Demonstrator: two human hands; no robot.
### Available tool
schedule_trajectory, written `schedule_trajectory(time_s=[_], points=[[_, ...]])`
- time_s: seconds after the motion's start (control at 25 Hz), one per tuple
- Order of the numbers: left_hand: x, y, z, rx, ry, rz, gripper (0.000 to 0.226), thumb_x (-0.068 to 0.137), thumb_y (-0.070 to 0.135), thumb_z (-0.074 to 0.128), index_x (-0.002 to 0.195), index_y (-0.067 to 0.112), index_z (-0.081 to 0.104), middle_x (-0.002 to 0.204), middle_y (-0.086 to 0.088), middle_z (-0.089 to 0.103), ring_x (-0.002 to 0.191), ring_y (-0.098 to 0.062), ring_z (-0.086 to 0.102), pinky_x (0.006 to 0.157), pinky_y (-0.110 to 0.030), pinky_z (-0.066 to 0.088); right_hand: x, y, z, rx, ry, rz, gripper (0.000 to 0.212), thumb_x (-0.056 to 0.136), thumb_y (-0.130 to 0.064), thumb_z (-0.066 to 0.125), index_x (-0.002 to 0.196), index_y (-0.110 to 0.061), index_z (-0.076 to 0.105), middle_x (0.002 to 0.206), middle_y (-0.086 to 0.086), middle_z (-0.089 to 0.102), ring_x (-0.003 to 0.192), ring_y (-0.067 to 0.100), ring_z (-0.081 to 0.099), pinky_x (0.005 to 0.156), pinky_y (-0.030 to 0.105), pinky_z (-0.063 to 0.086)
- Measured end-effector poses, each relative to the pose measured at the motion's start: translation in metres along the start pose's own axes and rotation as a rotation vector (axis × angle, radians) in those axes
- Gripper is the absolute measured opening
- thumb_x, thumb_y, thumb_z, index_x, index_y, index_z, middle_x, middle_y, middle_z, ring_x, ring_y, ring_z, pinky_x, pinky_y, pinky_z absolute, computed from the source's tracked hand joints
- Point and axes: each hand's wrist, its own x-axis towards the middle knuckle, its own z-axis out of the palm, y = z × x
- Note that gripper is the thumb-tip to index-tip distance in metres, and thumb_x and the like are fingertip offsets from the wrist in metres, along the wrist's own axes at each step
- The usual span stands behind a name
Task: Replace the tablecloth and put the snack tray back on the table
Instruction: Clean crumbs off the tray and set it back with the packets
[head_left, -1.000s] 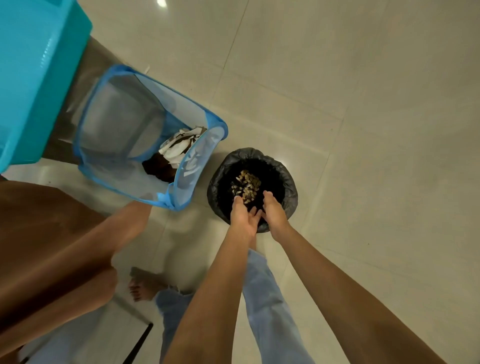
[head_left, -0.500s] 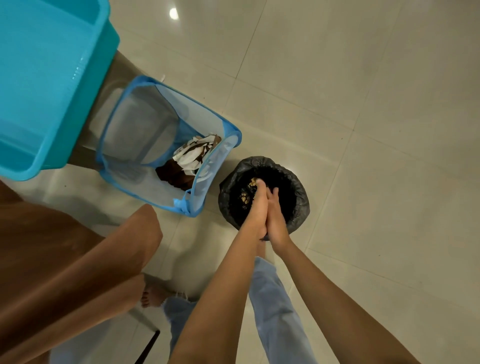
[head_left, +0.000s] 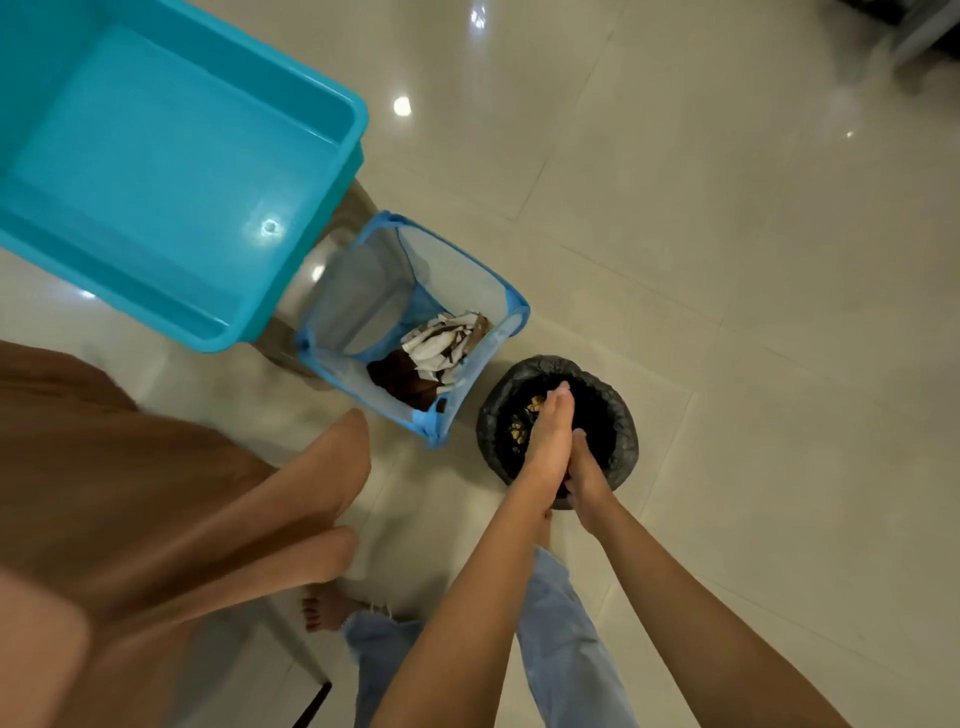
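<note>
Crumb-dusting over bin (head_left: 626, 431) — left hand (head_left: 545, 441) flat against right hand (head_left: 584, 470), both empty; next probably calls for fetching fresh tablecloth.

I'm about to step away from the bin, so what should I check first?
1. Hands over the trash bin: the left hand and right hand are above its opening. Ok.
2. Hands hold nothing: the palms are pressed together with the fingers straight. Whether bits remain between them: cannot tell.
3. Scraps inside the bin: brownish bits lie in it. Ok.
4. Cloth in the blue mesh hamper: a brown-and-white bundle lies inside. Ok.
5. Floor beside the bin: no spilled bits visible. Ok.
</note>
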Motion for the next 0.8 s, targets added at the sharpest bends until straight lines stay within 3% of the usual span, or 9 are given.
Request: schedule_trajectory(time_s=[0.08,0.16,0.28,0.48,0.56,0.68,0.8], points=[[-0.023,0.011,-0.015,0.109,0.057,0.047,0.054,0.1,0.051,0.017,0.147,0.028,0.031,0.156,0.0,0.025,0.144,-0.019,0.023,0.117,-0.042,0.02,-0.022,-0.025,0.015,0.221,-0.044,-0.081,0.055,0.1,-0.049,0.03,0.141,-0.014,0.044,0.145,0.009,0.046,0.132,0.027,0.045,0.112,0.045,0.034],[-0.046,0.02,-0.032,0.054,0.041,0.072,0.052,0.102,0.045,0.017,0.151,0.025,0.02,0.158,-0.002,0.019,0.144,-0.018,0.021,0.117,-0.036,0.021,-0.054,-0.065,0.036,0.273,-0.022,-0.31,0.047,0.102,-0.041,0.034,0.14,-0.015,0.045,0.143,0.004,0.048,0.131,0.02,0.047,0.11,0.037,0.037],[-0.096,0.044,-0.066,-0.071,0.16,0.062,0.062,0.098,0.056,0.018,0.151,0.023,0.018,0.157,-0.003,0.022,0.142,-0.021,0.027,0.117,-0.038,0.023,-0.115,-0.114,0.068,0.263,-0.021,-0.621,0.03,0.102,-0.025,0.042,0.126,-0.014,0.055,0.13,0.002,0.06,0.12,0.011,0.057,0.102,0.026,0.046],[-0.209,0.1,-0.152,-0.271,0.31,0.314,0.056,0.098,0.057,0.022,0.135,0.023,0.047,0.142,-0.001,0.046,0.122,-0.018,0.05,0.104,-0.038,0.041,-0.214,-0.155,0.15,0.138,-0.176,-0.701,0.026,0.1,-0.018,0.046,0.118,-0.005,0.059,0.119,0.01,0.065,0.111,0.019,0.062,0.095,0.029,0.05],[-0.263,0.116,-0.193,-0.366,0.388,0.419,0.048,0.1,0.05,0.026,0.126,0.019,0.052,0.128,-0.001,0.052,0.103,-0.015,0.056,0.087,-0.032,0.047,-0.254,-0.163,0.197,0.061,-0.264,-0.715,0.022,0.098,-0.014,0.048,0.112,-0.004,0.061,0.115,0.013,0.066,0.103,0.021,0.064,0.088,0.027,0.051],[-0.354,0.112,-0.263,-0.418,0.561,0.531,0.034,0.103,0.036,0.032,0.118,0.015,0.054,0.1,0.001,0.056,0.081,-0.01,0.053,0.065,-0.023,0.039,-0.315,-0.158,0.277,-0.101,-0.428,-0.759,0.014,0.098,-0.012,0.049,0.104,-0.005,0.06,0.106,0.014,0.064,0.086,0.016,0.062,0.07,0.017,0.05],[-0.436,0.08,-0.332,-0.461,0.77,0.634,0.025,0.103,0.031,0.035,0.108,0.015,0.053,0.089,0.003,0.053,0.083,-0.015,0.051,0.069,-0.025,0.041,-0.365,-0.138,0.356,-0.297,-0.586,-0.837,0.01,0.096,-0.011,0.052,0.096,-0.009,0.062,0.098,0.013,0.063,0.084,0.017,0.059,0.07,0.023,0.048]])
